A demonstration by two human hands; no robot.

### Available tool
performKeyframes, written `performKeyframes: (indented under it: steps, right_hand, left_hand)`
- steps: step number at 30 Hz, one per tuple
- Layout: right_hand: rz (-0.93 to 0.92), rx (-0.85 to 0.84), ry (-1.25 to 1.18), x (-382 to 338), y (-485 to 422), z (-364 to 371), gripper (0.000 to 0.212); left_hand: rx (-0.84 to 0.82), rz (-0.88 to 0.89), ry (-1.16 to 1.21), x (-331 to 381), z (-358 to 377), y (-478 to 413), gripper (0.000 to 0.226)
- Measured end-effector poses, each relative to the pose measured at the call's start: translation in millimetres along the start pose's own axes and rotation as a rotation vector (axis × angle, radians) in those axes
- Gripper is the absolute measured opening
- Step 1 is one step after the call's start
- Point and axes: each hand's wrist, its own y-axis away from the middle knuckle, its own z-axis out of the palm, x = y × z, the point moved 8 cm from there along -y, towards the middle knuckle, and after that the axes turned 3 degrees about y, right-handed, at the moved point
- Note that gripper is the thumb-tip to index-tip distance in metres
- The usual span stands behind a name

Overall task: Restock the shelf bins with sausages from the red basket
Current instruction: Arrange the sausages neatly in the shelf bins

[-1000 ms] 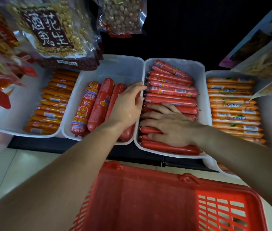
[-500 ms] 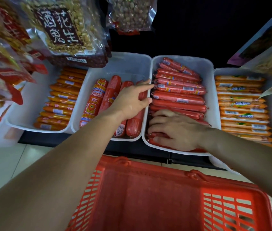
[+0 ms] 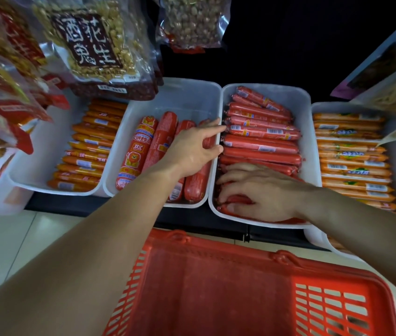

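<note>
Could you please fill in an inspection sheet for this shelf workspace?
Surface: dark shelf carrying white bins side by side.
Job's things: red basket, no sausages visible inside; thick red sausages; thin red sausages; orange sausages in both outer bins.
Clutter: nothing seen.
Grippers: left hand rests open on the thick sausages; right hand lies on the thin ones, grip unclear.
Cables: nothing seen.
Surroundings: hanging peanut packs; pale floor tiles.
</note>
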Motion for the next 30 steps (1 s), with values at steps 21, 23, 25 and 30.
performKeyframes:
  steps: [21,23,25,30]
  right_hand:
    - [0.538,0.092,0.220,100,-29,-23,0.094]
    - [0.549,0.070,0.245,103,-28,-22,0.089]
    - [0.511,0.087,0.248,100,-22,-23,0.086]
    - [0.683,0.088,0.127,122,1,-21,0.102]
  left_hand:
    - [0.014,-0.033,0.100,1,-3,2,0.052]
    - [0.016,-0.035,0.097,2,-4,2,0.051]
    - [0.026,-0.033,0.107,1,-3,3,0.051]
    - [0.081,-0.063,0.088,3,-2,5,0.047]
